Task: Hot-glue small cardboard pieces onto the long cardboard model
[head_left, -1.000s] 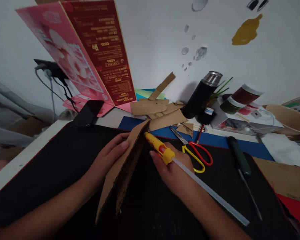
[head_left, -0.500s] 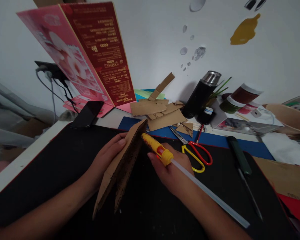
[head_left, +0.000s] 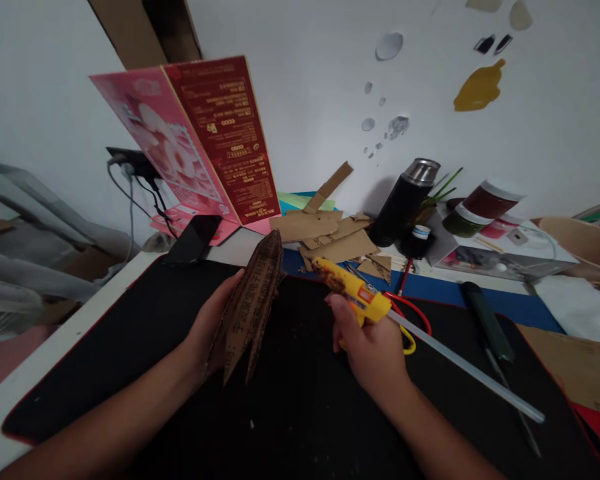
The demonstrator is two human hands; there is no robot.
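Note:
My left hand [head_left: 211,333] holds a folded brown cardboard piece [head_left: 253,300] from its left side, the piece standing tilted with pointed lower ends and printing on its face. Most of those fingers are hidden behind the cardboard. My right hand [head_left: 375,343] is wrapped round a yellow glue gun [head_left: 353,288], whose stained nozzle points up and left, apart from the cardboard. A long translucent glue stick [head_left: 465,363] sticks out of the gun's back end. Both hands are above a black mat [head_left: 290,413].
Behind are cardboard scraps [head_left: 310,225], a black flask [head_left: 403,203], paint jars [head_left: 493,200] and a pink-and-red folder [head_left: 225,140]. A phone [head_left: 194,239] lies left. Scissors [head_left: 420,313] are partly hidden by the right hand; a dark-green-handled tool [head_left: 487,323] lies right.
The glue gun has moved right, away from the cardboard. The cardboard has been turned so its printed face shows. The camera view has shifted slightly.

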